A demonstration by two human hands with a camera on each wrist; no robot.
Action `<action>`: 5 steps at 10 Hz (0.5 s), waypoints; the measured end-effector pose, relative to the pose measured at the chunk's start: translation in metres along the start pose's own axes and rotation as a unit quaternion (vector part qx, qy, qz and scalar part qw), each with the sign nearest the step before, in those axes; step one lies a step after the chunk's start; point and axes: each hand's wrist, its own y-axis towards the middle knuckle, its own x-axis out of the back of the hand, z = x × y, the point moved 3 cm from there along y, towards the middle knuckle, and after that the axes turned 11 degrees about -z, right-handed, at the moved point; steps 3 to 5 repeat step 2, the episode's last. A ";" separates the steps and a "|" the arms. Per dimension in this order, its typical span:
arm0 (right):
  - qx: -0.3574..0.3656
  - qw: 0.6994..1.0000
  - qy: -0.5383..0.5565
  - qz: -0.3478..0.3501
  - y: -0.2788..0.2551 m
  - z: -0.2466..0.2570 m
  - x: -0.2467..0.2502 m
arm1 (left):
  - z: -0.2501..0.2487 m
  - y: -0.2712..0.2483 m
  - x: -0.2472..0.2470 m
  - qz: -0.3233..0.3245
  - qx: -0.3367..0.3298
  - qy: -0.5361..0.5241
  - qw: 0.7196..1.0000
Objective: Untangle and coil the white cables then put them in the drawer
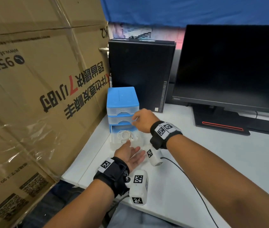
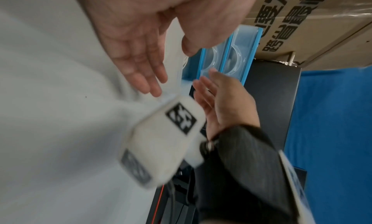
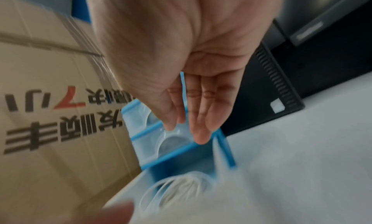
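Note:
A small blue drawer unit [image 1: 122, 97] stands on the white table against a cardboard box. Its clear bottom drawer [image 1: 114, 143] is pulled out, and coiled white cables [image 1: 124, 134] lie inside it, blurred in the right wrist view [image 3: 177, 189]. My left hand [image 1: 133, 149] is at the drawer's front, fingers straight, thumb toward the front wall, holding nothing [image 2: 174, 69]. My right hand [image 1: 135, 120] hovers above the drawer, in front of the shut middle drawer. Its fingers [image 3: 201, 132] are straight and empty.
A large cardboard box [image 1: 39, 96] walls off the left side. A black computer tower [image 1: 140, 71] stands behind the drawer unit, with a dark monitor [image 1: 232, 66] to its right. The white table [image 1: 212, 162] stretches right, and a thin black wire [image 1: 188, 176] trails from my right wrist.

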 end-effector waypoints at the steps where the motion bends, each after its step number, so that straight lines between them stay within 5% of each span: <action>1: -0.005 1.000 -0.012 -0.024 -0.004 -0.020 0.029 | -0.004 -0.007 -0.003 -0.005 -0.010 -0.025 1.000; 2: -0.018 0.999 -0.023 -0.041 -0.011 -0.043 0.052 | -0.015 -0.005 -0.009 -0.018 -0.071 -0.059 0.996; 5: -0.018 0.999 -0.023 -0.041 -0.011 -0.043 0.052 | -0.015 -0.005 -0.009 -0.018 -0.071 -0.059 0.996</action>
